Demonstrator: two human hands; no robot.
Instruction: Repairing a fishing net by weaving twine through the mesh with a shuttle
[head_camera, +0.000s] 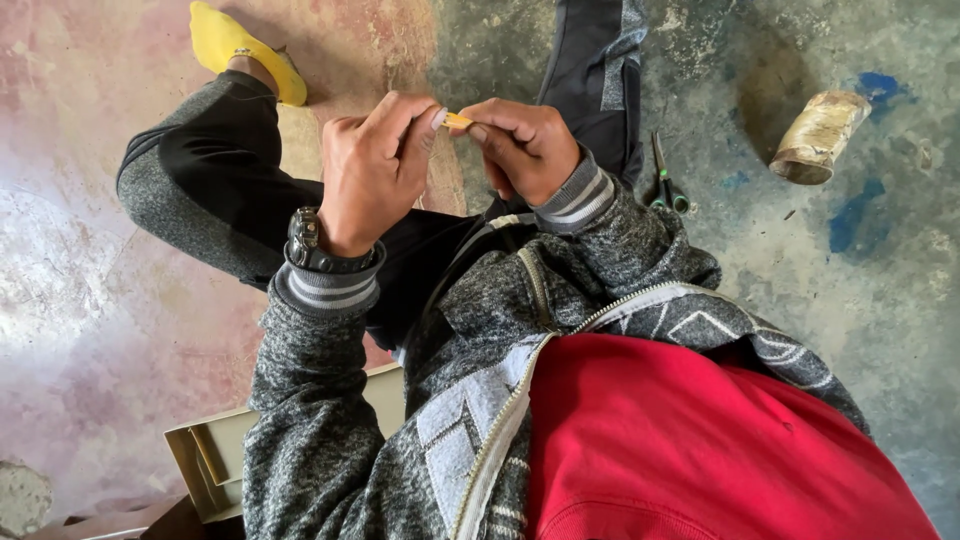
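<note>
Yellow-orange stub (458, 121), small and thin, sits pinched between the fingertips of the left hand (375, 170) and the right hand (525, 148), above the person's lap. Scissors (664, 178) lie on the concrete floor (850, 300) just beside the right sleeve; a paper roll (818, 137) lies farther off, towards the floor's upper right. A beige metal channel (215, 455) lies under the left elbow.

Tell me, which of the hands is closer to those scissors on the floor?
Right. The right hand is up and to the left of the scissors, with its sleeve cuff near them; the left hand is farther left.
</note>
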